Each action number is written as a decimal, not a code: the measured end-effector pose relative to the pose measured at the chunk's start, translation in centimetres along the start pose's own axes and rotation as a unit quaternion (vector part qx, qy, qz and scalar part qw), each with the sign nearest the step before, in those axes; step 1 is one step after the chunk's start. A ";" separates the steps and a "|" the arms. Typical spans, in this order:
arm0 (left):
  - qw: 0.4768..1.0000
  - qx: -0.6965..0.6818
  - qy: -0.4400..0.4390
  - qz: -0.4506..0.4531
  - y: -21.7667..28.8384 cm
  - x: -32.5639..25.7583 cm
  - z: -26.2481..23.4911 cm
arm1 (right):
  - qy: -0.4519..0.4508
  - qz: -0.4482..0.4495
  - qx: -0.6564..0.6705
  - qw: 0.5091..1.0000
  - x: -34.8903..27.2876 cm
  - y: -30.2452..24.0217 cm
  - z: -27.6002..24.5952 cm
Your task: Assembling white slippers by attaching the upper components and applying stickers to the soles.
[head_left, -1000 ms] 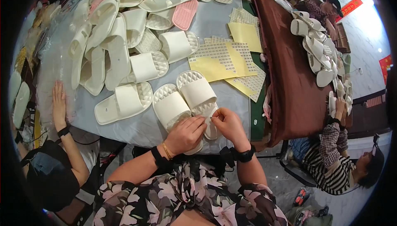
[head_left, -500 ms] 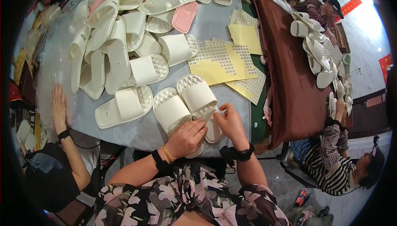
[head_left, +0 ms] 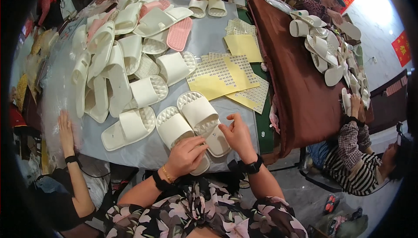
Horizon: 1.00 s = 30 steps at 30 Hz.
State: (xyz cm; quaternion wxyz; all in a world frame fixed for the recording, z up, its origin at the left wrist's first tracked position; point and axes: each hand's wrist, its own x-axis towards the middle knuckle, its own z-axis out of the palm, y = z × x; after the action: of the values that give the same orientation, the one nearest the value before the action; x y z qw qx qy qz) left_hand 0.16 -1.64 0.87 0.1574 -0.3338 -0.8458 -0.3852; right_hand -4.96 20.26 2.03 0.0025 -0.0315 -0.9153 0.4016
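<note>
Thumb and forefinger parted, the right hand [head_left: 238, 138] sits at the right slipper [head_left: 199, 114]; the left hand [head_left: 185, 156], fingers bent, overlaps the left slipper [head_left: 175, 130] (grip impossible to tell). Both lie just below frame centre, a pile [head_left: 116, 74] upper left.

The bare left forearm [head_left: 140, 194] slants up and rightward to the bare left hand [head_left: 187, 155], back uppermost, fingers close together and gently bent. The bare right forearm [head_left: 266, 185] leans up and leftward; the bare right hand [head_left: 237, 137] has thumb and forefinger spread apart.
</note>
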 end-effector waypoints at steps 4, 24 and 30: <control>0.997 -0.001 -0.022 -0.080 0.7 -1.2 -1.5 | -0.004 -0.037 0.005 0.999 -1.4 -1.9 0.0; 0.954 0.142 -0.081 -0.251 0.5 2.6 1.8 | 0.083 -0.041 0.113 0.989 -1.5 2.9 0.5; 0.989 0.101 0.068 -0.083 2.3 2.2 -2.7 | 0.075 -0.027 0.155 0.985 -1.6 3.6 0.1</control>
State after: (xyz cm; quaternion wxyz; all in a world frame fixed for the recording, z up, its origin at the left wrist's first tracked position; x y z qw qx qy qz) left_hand 0.22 -1.57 5.03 0.2146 -0.2184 -0.8923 -0.3316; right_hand -3.19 22.53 -0.71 0.0869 -0.0364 -0.8398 0.5346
